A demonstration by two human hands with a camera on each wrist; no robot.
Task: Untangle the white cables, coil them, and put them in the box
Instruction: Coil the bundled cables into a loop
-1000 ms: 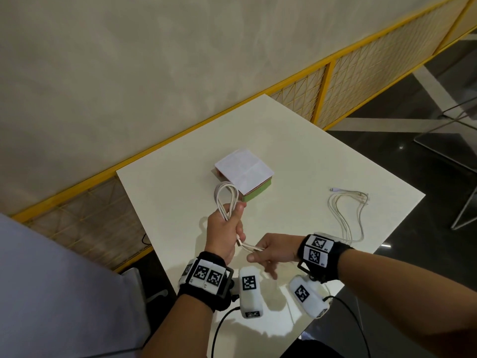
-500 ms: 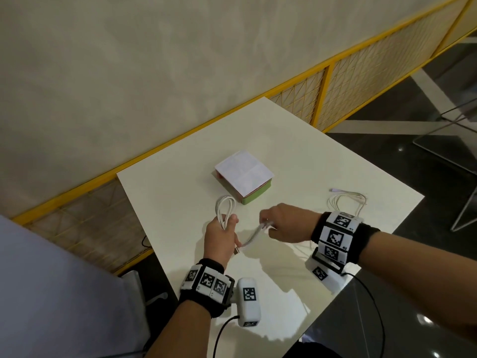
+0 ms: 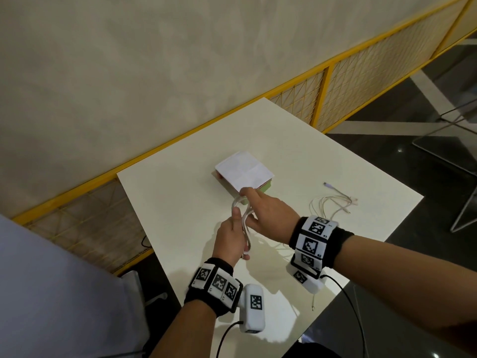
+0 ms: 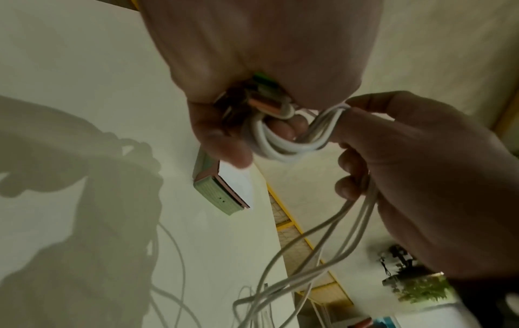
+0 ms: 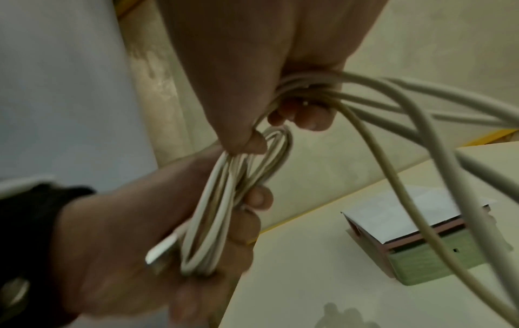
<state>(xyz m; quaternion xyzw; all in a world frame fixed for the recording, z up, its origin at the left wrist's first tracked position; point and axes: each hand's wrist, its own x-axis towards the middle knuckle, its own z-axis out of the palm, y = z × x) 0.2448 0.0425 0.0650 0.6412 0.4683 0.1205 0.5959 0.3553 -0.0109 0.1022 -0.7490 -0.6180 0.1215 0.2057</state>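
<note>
White cable (image 3: 244,223) loops sit bunched in the left hand (image 3: 229,241); the right hand (image 3: 271,215) pinches them near the box (image 3: 245,173).

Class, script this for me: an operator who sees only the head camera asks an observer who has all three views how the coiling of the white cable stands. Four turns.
Operator: I see the left hand and the right hand together on the white cable. Where is its plug?
Observer: In the right wrist view the plug lies across the left palm, beside the coiled loops.
Operator: Is the right hand gripping just one strand?
Observer: No. The left wrist view shows its fingers curled round several strands, which trail loose below the hand toward the table.
</note>
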